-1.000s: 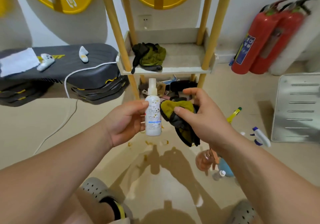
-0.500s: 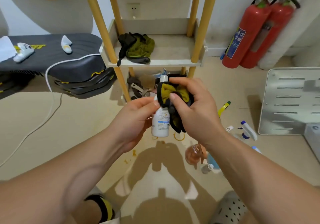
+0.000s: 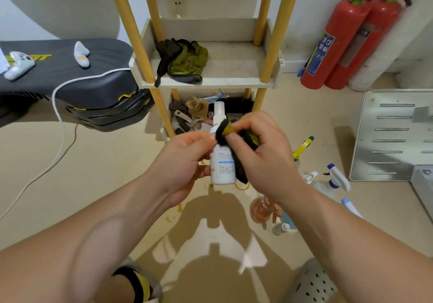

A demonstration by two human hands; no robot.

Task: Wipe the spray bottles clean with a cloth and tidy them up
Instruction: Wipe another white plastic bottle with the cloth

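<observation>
Both hands meet above the floor point(image 3: 93, 174) before the shelf point(image 3: 210, 83): our left hand point(image 3: 185, 162) grips the white spray bottle point(image 3: 222, 168) upright, long axis vertical, cap pointing up, while our right hand point(image 3: 266, 158) pinches the black-and-yellow cloth point(image 3: 224, 131) against its neck.

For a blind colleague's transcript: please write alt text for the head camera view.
The left hand holds a white spray bottle upright while the right hand pinches a black-and-yellow cloth against its neck. Behind is a shelf bearing another cloth; more spray bottles sit on the floor to the right.
</observation>
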